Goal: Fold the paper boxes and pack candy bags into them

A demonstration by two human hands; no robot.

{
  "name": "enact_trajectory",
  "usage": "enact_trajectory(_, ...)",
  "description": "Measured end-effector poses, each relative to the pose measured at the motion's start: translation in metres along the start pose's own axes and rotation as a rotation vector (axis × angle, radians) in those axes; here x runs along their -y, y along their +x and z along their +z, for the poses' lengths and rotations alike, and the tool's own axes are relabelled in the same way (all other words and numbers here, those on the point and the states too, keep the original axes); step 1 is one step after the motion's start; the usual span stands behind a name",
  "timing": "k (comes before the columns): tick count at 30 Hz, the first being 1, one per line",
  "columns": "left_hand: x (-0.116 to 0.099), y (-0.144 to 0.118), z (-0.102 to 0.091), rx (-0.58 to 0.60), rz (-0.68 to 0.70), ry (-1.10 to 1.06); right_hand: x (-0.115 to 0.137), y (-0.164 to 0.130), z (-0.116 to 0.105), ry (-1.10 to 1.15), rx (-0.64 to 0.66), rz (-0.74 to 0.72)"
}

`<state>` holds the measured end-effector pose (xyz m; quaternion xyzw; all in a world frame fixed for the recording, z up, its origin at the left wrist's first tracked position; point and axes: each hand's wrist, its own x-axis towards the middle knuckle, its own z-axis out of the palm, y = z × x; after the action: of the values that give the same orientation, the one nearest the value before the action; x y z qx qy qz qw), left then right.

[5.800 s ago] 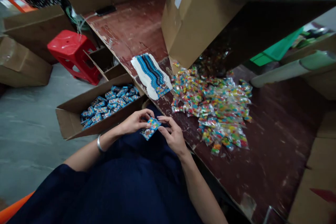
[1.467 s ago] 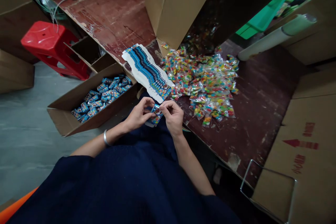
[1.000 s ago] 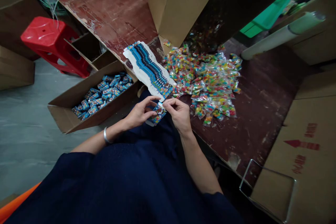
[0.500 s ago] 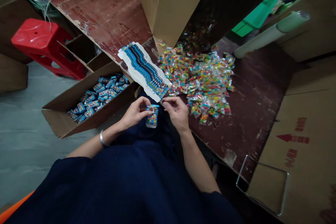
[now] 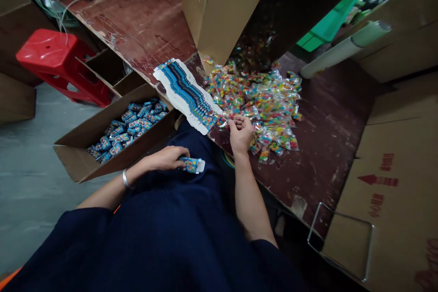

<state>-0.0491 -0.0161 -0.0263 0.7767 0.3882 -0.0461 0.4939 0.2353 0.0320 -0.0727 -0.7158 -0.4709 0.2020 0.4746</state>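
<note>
In my left hand (image 5: pixel 169 157), low over my lap, is a small blue printed candy box (image 5: pixel 192 165). The box lies tilted on its side, with its white end flap standing out to the right. My right hand (image 5: pixel 241 133) reaches the near left edge of a pile of small clear candy bags (image 5: pixel 270 100). Its fingers are pinched on a candy bag (image 5: pixel 223 121) at that edge, partly hidden by the fingers. A fanned stack of flat blue boxes (image 5: pixel 188 91) lies on white card left of the pile.
A long carton (image 5: pixel 75 157) with several filled blue boxes (image 5: pixel 128 123) stands at the left. Behind it is a red stool (image 5: pixel 48 52). A tall carton (image 5: pixel 222 9) rises behind the pile. At the right are a plastic roll (image 5: pixel 328 57), a large carton (image 5: pixel 386 137) and a metal frame (image 5: pixel 369 251).
My left hand has lowered towards my lap, and the box has turned from upright to sideways. My right hand has moved away from the box, rightward and up to the candy bags.
</note>
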Motion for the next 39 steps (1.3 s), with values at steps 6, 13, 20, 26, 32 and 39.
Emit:
enact_trajectory(6, -0.001, 0.01, -0.005, -0.226, 0.108, -0.483, -0.003, -0.004, -0.014, -0.013, 0.073, 0.005)
enact_trajectory(13, -0.005, 0.024, 0.006, -0.342, 0.001, -0.525, 0.002, -0.014, -0.018, -0.112, 0.183, -0.012)
enact_trajectory(20, -0.004, 0.031, 0.007, -0.456, -0.065, -0.395, 0.004, -0.01, -0.037, -0.121, 0.142, 0.033)
enact_trajectory(26, -0.013, 0.033, 0.01, -0.472, -0.076, -0.339, 0.008, -0.01, -0.019, -0.311, 0.176, -0.06)
enact_trajectory(32, -0.011, 0.031, 0.007, -0.486, -0.095, -0.347, 0.016, -0.022, -0.044, 0.016, 0.212, -0.033)
enact_trajectory(39, -0.017, 0.035, -0.004, -0.387, 0.028, -0.372, 0.064, -0.03, -0.077, -0.113, 0.595, -0.321)
